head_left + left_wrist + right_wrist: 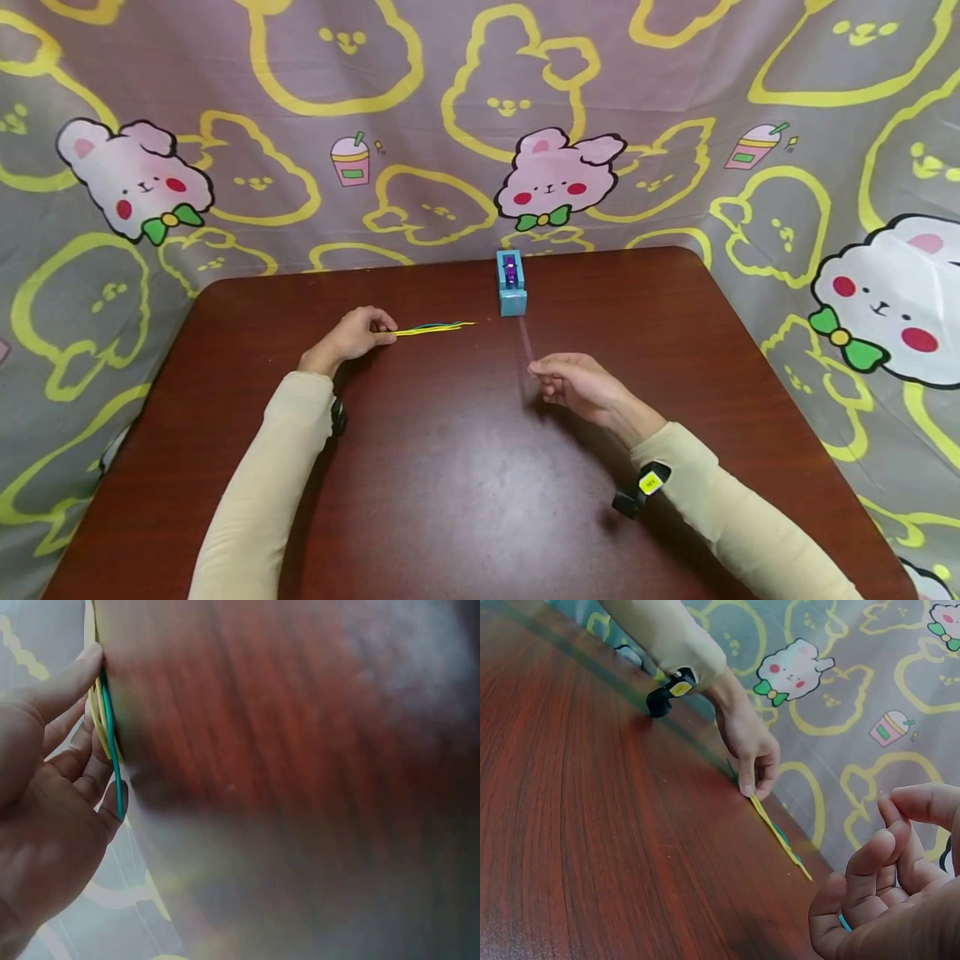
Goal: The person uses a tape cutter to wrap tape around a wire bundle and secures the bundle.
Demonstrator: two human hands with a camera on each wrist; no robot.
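Note:
My left hand (356,335) pinches a thin bundle of yellow and blue-green wires (431,330) between thumb and fingers, over the left part of the table. The loose ends point right. In the left wrist view, a green wire (111,724) runs across the fingers beside the yellow ones. A blue tape dispenser (513,302) with a purple roll stands near the table's back edge. From it a strip of clear tape (525,340) stretches toward me, its end pinched by the thumb and forefinger of my right hand (585,390). The strip is barely visible in the right wrist view.
The brown wooden table (465,500) has rounded back corners. A patterned cloth (420,75) with cartoon rabbits hangs close behind it and at both sides. Each wrist carries a small black device, the right wrist's device (637,492) standing out below the sleeve.

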